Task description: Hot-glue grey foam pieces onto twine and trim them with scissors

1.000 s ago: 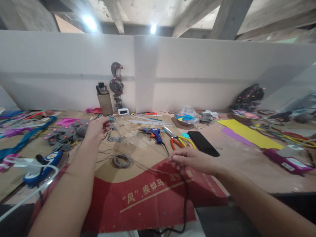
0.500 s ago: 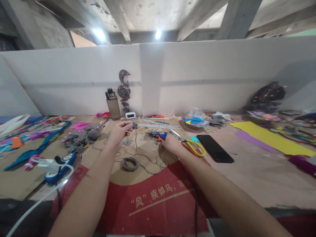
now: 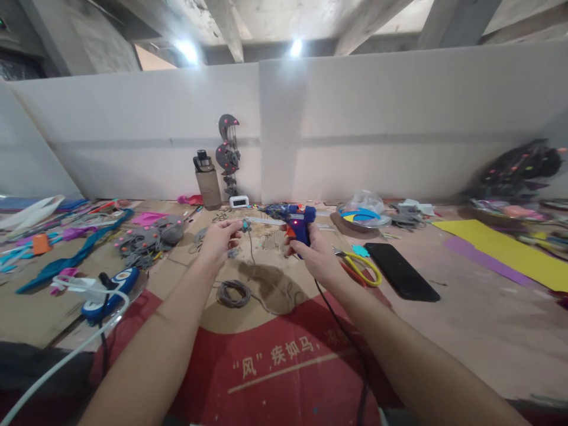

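Note:
My right hand (image 3: 314, 251) is wrapped round the handle of a blue glue gun (image 3: 300, 225) with an orange trigger. Its nozzle points left, held above the table, and a dark cable runs down from it. Between the fingertips of my left hand (image 3: 224, 236) is a small blue-grey piece (image 3: 245, 225), with a grey cord (image 3: 251, 251) hanging from it. The nozzle is a short way right of that piece, apart from it. Below, a coil of grey cord (image 3: 234, 293) lies on the cardboard (image 3: 266, 319).
Scissors with yellow handles (image 3: 366, 269) and a black phone (image 3: 402, 272) lie right of my right hand. A bottle (image 3: 207, 183) and a small white clock (image 3: 239, 202) stand at the back. At left are grey pieces with pink dots (image 3: 148, 236) and a blue-white power strip (image 3: 109, 294).
My right hand has lifted the glue gun off the table and turned it upright, nozzle toward my left hand. My left hand still pinches the piece. The view has shifted slightly.

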Demonstrator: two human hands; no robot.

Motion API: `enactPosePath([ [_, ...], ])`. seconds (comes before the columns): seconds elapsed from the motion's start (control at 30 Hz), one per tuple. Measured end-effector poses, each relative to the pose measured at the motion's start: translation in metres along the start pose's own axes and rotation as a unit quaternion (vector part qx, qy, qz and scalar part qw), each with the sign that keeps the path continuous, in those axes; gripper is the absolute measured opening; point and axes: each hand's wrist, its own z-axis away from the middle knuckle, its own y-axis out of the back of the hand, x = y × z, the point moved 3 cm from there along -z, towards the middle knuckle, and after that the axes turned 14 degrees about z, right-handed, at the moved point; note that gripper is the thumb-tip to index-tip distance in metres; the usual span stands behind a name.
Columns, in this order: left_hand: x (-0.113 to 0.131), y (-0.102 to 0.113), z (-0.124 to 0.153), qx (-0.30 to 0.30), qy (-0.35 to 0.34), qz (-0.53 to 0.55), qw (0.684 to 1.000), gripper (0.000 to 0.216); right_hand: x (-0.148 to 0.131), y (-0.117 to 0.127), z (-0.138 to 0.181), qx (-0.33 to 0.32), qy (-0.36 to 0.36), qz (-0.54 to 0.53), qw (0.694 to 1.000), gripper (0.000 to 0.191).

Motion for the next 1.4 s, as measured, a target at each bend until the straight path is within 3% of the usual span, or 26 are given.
enactPosePath([
  [0.1, -0.004, 0.001, -0.002, 0.017, 0.029, 0.013, 0.999, 0.028, -0.011, -0.009, 0.009, -0.043, 0.014, -0.03, 0.999, 0.031],
  [0.23, -0.006, -0.002, -0.001, 0.018, 0.035, 0.025, 0.999, 0.023, -0.005, -0.015, 0.014, -0.061, 0.022, 0.045, 0.997, 0.024],
  [0.73, -0.007, -0.013, 0.007, -0.038, 0.038, 0.059, 0.997, 0.008, 0.006, -0.016, 0.012, -0.032, 0.042, 0.187, 0.981, 0.02],
  [1.4, -0.007, -0.015, 0.009, -0.043, -0.009, 0.055, 0.998, 0.021, -0.002, -0.017, 0.012, 0.003, 0.051, 0.239, 0.97, 0.021],
])
